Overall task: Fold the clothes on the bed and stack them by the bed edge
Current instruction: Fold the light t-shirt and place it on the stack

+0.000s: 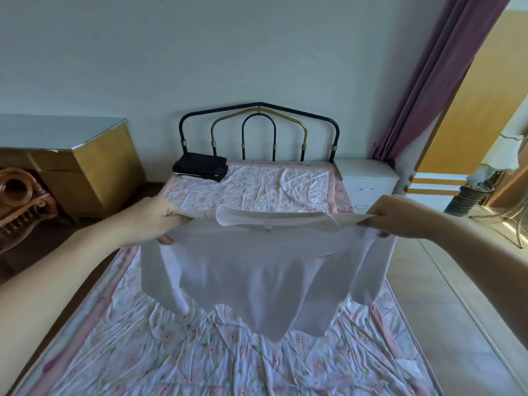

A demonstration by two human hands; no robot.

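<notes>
Above the bed [120,352], a white shirt [257,270] is held, stretched from 9 to 3 o'clock, one shoulder pinched by the left hand [155,221], the other by the right hand [400,218].

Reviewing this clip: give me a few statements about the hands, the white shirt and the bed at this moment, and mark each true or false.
1. Both hands hold the white shirt up by its shoulders. True: the left hand and right hand each grip one side.
2. The shirt lies flat and folded on the bed. False: it hangs spread out, its hem just above or brushing the cover.
3. A folded dark garment sits near the headboard. True.
4. The dark garment is at the bed's right corner. False: it is at the left corner.
5. A white nightstand stands right of the bed. True.
</notes>
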